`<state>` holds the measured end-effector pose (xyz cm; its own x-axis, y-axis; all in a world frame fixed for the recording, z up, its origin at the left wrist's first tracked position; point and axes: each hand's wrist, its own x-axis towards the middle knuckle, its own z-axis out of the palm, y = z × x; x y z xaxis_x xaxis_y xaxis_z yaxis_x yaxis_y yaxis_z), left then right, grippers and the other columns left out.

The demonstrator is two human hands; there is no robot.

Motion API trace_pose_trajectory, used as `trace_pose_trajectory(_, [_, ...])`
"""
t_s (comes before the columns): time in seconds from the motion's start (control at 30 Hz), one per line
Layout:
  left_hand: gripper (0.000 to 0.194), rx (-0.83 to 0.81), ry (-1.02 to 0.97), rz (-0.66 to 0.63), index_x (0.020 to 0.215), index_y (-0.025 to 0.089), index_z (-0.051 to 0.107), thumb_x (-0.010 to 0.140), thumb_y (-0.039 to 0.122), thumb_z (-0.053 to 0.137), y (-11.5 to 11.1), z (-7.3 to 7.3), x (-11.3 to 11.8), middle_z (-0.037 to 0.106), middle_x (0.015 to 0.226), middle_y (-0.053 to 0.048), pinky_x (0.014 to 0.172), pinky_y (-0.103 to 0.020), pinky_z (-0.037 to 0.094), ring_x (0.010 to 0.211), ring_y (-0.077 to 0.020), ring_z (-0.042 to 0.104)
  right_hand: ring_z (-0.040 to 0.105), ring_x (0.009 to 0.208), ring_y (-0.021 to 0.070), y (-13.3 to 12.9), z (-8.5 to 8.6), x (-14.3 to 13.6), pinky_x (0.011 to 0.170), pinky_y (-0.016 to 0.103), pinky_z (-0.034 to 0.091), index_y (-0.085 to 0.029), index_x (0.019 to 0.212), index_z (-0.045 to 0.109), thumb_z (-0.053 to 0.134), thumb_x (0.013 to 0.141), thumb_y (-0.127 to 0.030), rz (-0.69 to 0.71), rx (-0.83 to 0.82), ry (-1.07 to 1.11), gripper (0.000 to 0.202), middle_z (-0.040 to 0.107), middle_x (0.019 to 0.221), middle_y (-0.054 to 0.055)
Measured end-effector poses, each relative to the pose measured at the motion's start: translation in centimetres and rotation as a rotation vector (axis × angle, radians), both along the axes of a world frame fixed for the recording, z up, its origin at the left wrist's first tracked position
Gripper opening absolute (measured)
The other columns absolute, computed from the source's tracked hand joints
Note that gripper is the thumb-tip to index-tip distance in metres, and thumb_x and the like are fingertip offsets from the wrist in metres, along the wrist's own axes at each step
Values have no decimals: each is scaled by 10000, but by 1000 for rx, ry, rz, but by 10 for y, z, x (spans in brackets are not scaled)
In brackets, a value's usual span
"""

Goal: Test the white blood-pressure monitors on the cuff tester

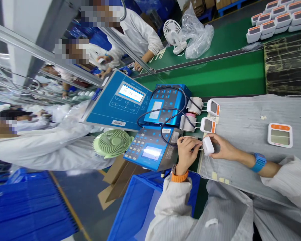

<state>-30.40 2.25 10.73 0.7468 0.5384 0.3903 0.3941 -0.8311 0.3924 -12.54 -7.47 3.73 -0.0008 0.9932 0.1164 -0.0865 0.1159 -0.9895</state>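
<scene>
My right hand [223, 147], with a blue wristband, holds a small white device [208, 145] on its side near the mat's left edge. My left hand [188, 150], with an orange watch strap, has its fingers pinched at the device's left side, beside thin prongs; what lies between the fingertips is hidden. Just above, two white devices with orange buttons, an upper one [213, 108] and a lower one [208, 125], are joined by prongs to white cylindrical holders [188, 123]. A larger white device with a grey screen [280, 135] lies on the grey mat [243, 134].
Blue instruments [150, 147] with black cables stand left of my hands. A green fan [112, 143] and a blue bin [137, 201] are further left and below. Beyond are a green conveyor [215, 77], a white fan [172, 32], stacked devices [281, 20] and several people in white.
</scene>
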Motion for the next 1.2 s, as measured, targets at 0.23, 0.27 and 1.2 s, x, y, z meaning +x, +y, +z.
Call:
trace_pose_trajectory(0.23, [198, -27, 64, 6, 837, 252, 704, 991, 282, 582, 2, -4, -2, 771, 826, 18, 920, -432, 351, 813, -184, 685, 624, 1232, 280, -1, 2, 0, 1105, 481, 445, -262, 1308, 475, 798, 652, -176, -13, -27, -40, 736, 645, 1306, 88])
trace_pose_trajectory(0.27, [198, -27, 81, 13, 840, 255, 710, 990, 281, 582, 2, -5, -2, 771, 826, 15, 929, -436, 351, 818, -186, 685, 623, 1237, 279, -1, 1, 0, 1109, 483, 445, -263, 1311, 475, 802, 651, -176, -14, -30, -33, 741, 643, 1311, 89])
trace_pose_trajectory(1.2, [196, -54, 98, 25, 877, 290, 751, 1001, 297, 599, -11, -11, -18, 779, 864, 5, 968, -472, 324, 945, -228, 653, 612, 1266, 275, 1, -8, -1, 1130, 486, 432, -253, 1346, 498, 837, 664, -204, -38, -5, -12, 763, 645, 1336, 103])
